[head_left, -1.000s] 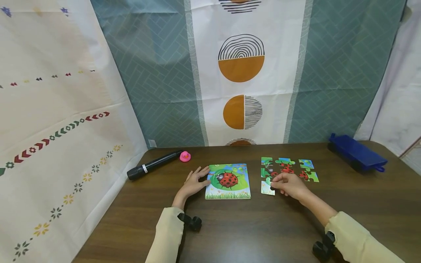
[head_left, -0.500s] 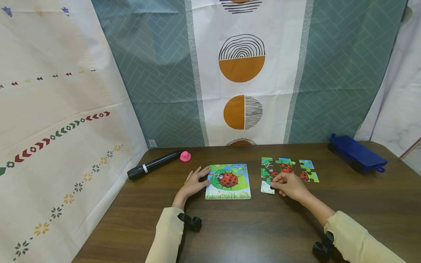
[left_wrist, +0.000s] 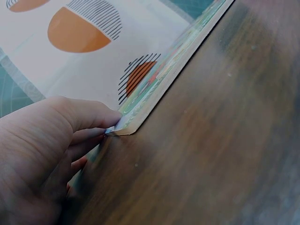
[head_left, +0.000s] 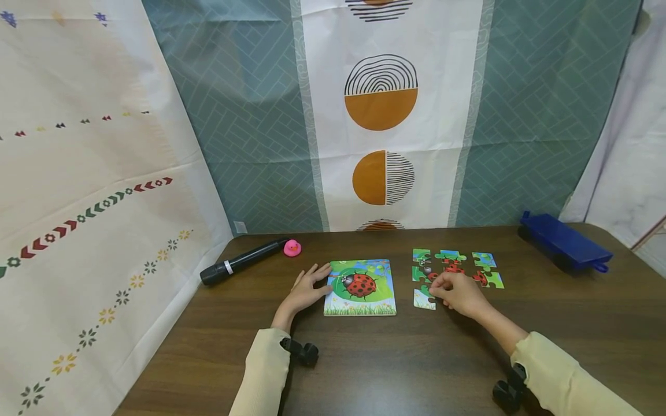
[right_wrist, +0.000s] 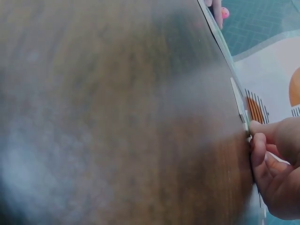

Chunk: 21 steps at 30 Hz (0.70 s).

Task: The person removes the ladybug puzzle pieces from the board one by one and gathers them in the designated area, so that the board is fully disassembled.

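A square ladybug picture board (head_left: 360,287) lies flat on the table. My left hand (head_left: 304,290) rests at its left edge, fingers stretched out; in the left wrist view the thumb (left_wrist: 93,115) touches a corner of the board (left_wrist: 154,98). To the right, my right hand (head_left: 460,294) pinches a jigsaw piece (head_left: 422,299) with white flowers and green, its right part hidden by the fingertips. Several other jigsaw pieces lie loosely in rows beyond, among them a blue and green corner piece (head_left: 484,259) and a green piece (head_left: 419,274). The right hand covers part of this group.
Behind the board lie a black flashlight (head_left: 244,261) and a pink rubber duck (head_left: 292,248). A dark blue case (head_left: 567,241) sits at the back right of the brown wooden table (head_left: 359,370). Patterned cloth (head_left: 385,115) hangs along the table's far edge.
The flowered jigsaw piece has shifted slightly under my right hand, a little towards me compared with half a second ago. My left hand stays at the board's edge.
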Tool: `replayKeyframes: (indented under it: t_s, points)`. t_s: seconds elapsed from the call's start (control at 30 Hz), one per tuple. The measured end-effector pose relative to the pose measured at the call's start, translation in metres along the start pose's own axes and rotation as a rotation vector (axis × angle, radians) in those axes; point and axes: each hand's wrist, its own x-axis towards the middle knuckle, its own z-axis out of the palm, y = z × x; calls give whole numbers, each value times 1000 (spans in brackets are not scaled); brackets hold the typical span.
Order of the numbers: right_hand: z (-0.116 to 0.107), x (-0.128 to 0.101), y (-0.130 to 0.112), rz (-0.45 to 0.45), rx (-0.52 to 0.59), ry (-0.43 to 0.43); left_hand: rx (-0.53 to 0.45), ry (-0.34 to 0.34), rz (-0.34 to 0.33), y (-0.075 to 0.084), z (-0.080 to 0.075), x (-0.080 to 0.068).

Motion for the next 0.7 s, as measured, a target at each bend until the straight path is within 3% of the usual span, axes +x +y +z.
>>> replayKeyframes:
  t_s: [0.7]
  points:
    - [1,2,0,-38,25,10,23,-6,11,0,0,0]
